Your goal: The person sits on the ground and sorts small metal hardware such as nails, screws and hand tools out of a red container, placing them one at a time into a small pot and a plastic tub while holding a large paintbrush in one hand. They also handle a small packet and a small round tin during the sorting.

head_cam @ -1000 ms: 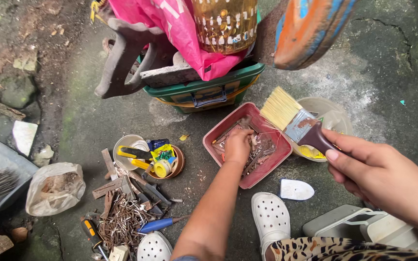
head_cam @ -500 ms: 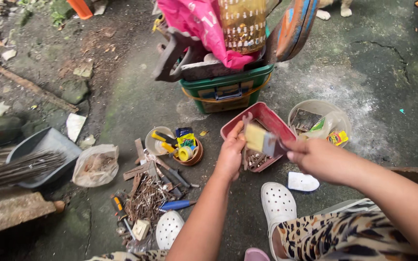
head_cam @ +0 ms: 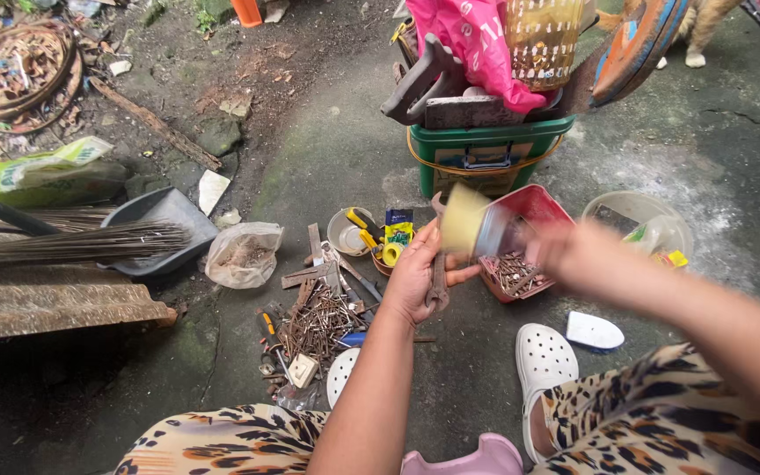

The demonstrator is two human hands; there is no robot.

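— Rusty metal: what is the left hand (head_cam: pixel 417 274) holding?
— A long rusty wrench (head_cam: pixel 438 264), upright across the palm, fingers curled around it, forearm reaching up from six o'clock.
— And the right hand (head_cam: pixel 573 257)?
— Blurred, at three o'clock of the left, fingers closed on a paintbrush (head_cam: pixel 477 224) whose pale bristles touch the wrench's top.
— Around them?
— A red tray (head_cam: pixel 534 208) of nails just behind, a green bin (head_cam: pixel 485 154) at twelve o'clock.
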